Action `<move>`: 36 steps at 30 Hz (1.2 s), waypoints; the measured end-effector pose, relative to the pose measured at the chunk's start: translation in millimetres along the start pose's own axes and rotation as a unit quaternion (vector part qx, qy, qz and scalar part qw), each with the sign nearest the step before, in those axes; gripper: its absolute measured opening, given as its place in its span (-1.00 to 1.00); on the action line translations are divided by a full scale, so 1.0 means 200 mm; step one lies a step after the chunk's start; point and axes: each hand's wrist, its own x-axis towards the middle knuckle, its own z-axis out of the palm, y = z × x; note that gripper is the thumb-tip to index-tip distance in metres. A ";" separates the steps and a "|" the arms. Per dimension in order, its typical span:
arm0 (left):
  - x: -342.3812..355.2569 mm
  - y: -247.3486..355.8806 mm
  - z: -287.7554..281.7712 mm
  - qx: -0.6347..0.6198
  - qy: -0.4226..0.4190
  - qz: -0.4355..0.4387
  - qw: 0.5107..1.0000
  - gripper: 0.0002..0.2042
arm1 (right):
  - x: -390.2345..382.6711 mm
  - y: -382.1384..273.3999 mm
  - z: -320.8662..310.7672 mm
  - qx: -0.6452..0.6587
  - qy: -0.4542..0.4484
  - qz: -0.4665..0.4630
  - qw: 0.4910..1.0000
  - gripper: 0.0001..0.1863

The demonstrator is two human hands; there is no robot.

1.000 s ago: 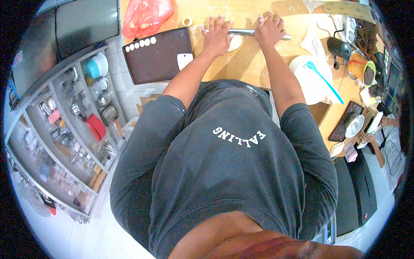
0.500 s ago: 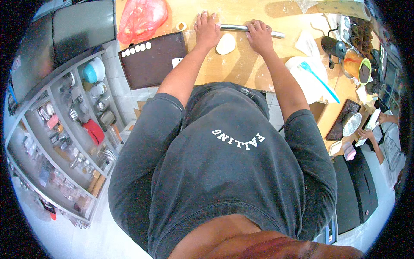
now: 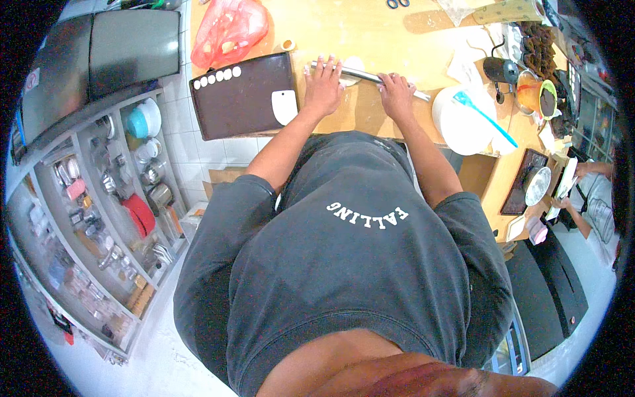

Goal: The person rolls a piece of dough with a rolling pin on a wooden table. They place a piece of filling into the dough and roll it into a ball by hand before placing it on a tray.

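Note:
My left hand (image 3: pixel 323 83) lies over the left end of a slim silver rolling pin (image 3: pixel 364 75), fingers stretched out and apart. My right hand (image 3: pixel 397 96) has its fingers curled over the pin toward its right end. The pin slants across a flat, pale dough round (image 3: pixel 354 65) on the wooden table (image 3: pixel 350 30), partly covering it. Left of my hands is a dark brown tray (image 3: pixel 235 109) bearing a row of several small white pieces (image 3: pixel 217 77) and a white scraper (image 3: pixel 284 107). A small ring (image 3: pixel 288 45) sits above the tray.
A red plastic bag (image 3: pixel 228 30) lies back left, scissors (image 3: pixel 397 3) at the back. At right are a white bowl (image 3: pixel 456 126) with a blue spatula (image 3: pixel 486 119), a black kettle (image 3: pixel 499 69) and containers. Shelving stands left; another person (image 3: pixel 589 205) works at far right.
The rolling pin has come toward me from beyond the dough to lie slanted across it. Both hands moved nearer me with it, the right farther than the left.

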 end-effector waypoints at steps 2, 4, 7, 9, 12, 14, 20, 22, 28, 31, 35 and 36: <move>-0.02 -0.02 0.05 0.009 -0.009 0.010 1.000 -0.31 | -0.02 -0.01 0.04 0.011 0.012 0.005 1.000 -0.62; -0.05 -0.01 0.08 0.016 -0.019 0.022 0.999 -0.29 | -0.06 0.00 0.07 0.021 0.023 0.012 0.999 -0.63; -0.02 -0.01 0.06 0.026 -0.030 0.021 0.999 -0.21 | -0.04 -0.01 0.07 0.022 0.050 0.024 0.998 -0.64; 0.01 0.00 0.03 0.005 -0.078 -0.007 0.997 -0.14 | -0.02 0.01 0.10 0.025 0.067 0.034 0.997 -0.68; 0.07 0.01 0.01 -0.013 -0.087 -0.019 0.996 -0.06 | 0.00 0.01 0.12 -0.017 0.126 0.036 0.991 -0.64; 0.11 0.01 0.01 -0.013 -0.092 -0.025 0.995 -0.04 | 0.01 0.00 0.12 -0.024 0.119 0.046 0.991 -0.62; 0.17 0.01 0.04 -0.008 -0.093 -0.019 0.995 0.03 | 0.02 -0.06 0.06 -0.060 0.070 0.085 0.992 -0.59; 0.20 0.01 0.06 -0.005 -0.094 -0.021 0.995 0.04 | 0.03 -0.05 0.05 -0.080 0.063 0.079 0.992 -0.57; 0.33 -0.02 0.05 -0.013 -0.097 -0.029 0.995 0.02 | 0.12 -0.01 0.05 -0.061 0.065 0.072 0.993 -0.56; 0.40 0.00 0.02 -0.022 -0.084 -0.021 0.996 0.00 | 0.17 0.02 0.09 -0.053 0.060 0.088 0.993 -0.53; 0.46 -0.02 0.01 -0.017 -0.081 -0.029 0.996 -0.01 | 0.22 0.03 0.12 -0.044 0.070 0.105 0.991 -0.50; 0.47 -0.02 0.01 -0.010 -0.078 -0.029 0.997 -0.01 | 0.23 0.03 0.13 -0.041 0.073 0.103 0.991 -0.49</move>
